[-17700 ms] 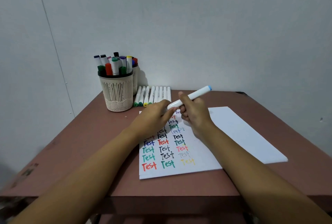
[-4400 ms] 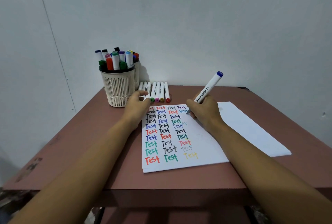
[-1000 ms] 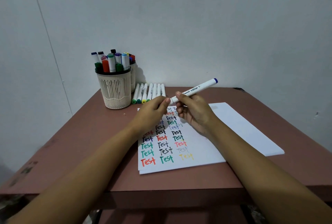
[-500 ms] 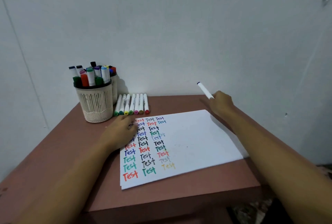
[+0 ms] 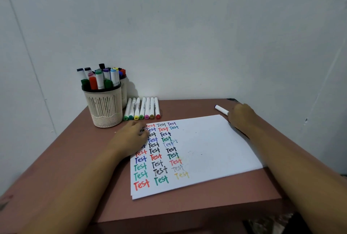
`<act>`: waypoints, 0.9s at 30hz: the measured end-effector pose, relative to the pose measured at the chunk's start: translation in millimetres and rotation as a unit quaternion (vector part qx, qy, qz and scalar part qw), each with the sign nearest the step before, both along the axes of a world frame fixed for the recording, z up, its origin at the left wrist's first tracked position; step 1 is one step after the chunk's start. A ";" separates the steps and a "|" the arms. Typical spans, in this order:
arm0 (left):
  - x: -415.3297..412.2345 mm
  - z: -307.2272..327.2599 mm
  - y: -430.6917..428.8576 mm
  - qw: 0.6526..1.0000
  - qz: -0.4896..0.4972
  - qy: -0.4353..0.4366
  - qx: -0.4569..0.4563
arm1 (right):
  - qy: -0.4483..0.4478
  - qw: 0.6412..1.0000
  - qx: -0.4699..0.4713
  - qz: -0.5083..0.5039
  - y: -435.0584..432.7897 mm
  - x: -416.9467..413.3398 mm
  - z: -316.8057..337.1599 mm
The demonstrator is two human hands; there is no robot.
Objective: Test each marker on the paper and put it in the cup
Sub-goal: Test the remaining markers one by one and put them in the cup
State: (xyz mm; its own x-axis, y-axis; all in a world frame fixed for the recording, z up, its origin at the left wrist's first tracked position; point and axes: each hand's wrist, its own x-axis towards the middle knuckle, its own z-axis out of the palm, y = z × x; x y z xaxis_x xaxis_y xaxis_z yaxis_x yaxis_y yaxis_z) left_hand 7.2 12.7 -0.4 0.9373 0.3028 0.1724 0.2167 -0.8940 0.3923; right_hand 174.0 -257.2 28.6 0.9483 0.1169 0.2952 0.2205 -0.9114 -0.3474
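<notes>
Paper [image 5: 206, 149]: left hand [image 5: 131, 138] lies flat on its top-left corner, fingers loose, blurred, covering first-column words. Far right of table [image 5: 187, 209]: right hand [image 5: 241, 115], fingers hidden, so its grip on the blue-capped marker [image 5: 221, 109] cannot be told. Marker is low at the tabletop; it was raised half a second ago. Cup [image 5: 104, 106] far left.

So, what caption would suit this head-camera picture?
Right hand holds a marker beyond the paper; left hand rests on its edge.
</notes>
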 end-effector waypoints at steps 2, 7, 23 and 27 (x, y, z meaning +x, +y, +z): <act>0.0 0.3 -1.1 1.000 0.001 0.000 0.002 | -0.039 0.999 -0.004 -0.005 10.5 -0.2 4.1; -0.1 0.1 -2.7 1.000 0.007 -0.006 0.011 | -0.054 0.993 0.053 0.092 78.4 -11.8 19.2; -1.3 0.0 -4.3 1.000 0.009 -0.017 0.018 | 0.052 0.985 0.042 0.159 194.6 -45.2 -10.7; -0.8 0.6 -4.3 1.000 0.011 -0.021 0.010 | 0.041 0.984 0.121 0.121 182.1 -43.2 -5.5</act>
State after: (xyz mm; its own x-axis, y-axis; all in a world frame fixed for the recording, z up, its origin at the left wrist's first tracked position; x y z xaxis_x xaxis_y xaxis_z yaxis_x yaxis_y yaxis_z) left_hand 6.4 8.4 0.2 0.9222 0.3193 0.2182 0.2196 -0.8968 0.3841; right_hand 130.8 -75.1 23.2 0.9229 0.2788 0.2656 0.3836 -0.7244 -0.5728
